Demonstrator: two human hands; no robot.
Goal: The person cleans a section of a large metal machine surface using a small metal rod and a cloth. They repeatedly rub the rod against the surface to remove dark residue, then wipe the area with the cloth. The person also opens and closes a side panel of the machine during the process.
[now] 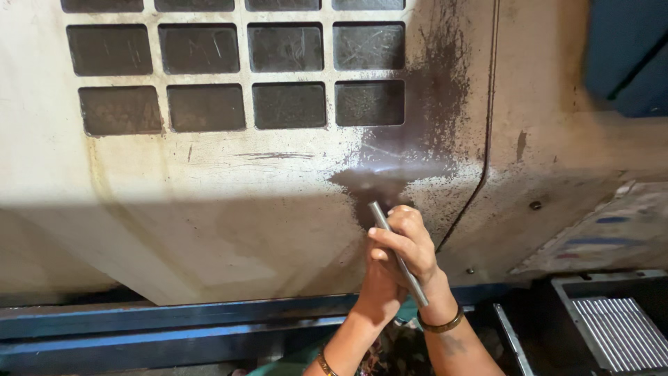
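Two hands close around one thin metal rod (398, 254), held in front of the dirty cream machine panel (229, 202). The right hand (410, 247) grips the rod near its middle, fingers wrapped across it; the left hand (379, 292) sits just behind and below, pressed against the right, and whether it grasps the rod itself cannot be told.

Handling: the rod appears rigid and light, likely steel, and its smooth surface may turn slippery if oily. The middle of the shaft offers the surest hold, leaving both ends free.

Appearance: the rod is grey, straight and slender, tilted with its upper end toward a dark speckled stain (417, 139) on the panel and its lower end near a bracelet (442, 325) on the right wrist. A grid of dark rectangular openings (243, 73) lies above. A blue rail (167, 324) runs below.
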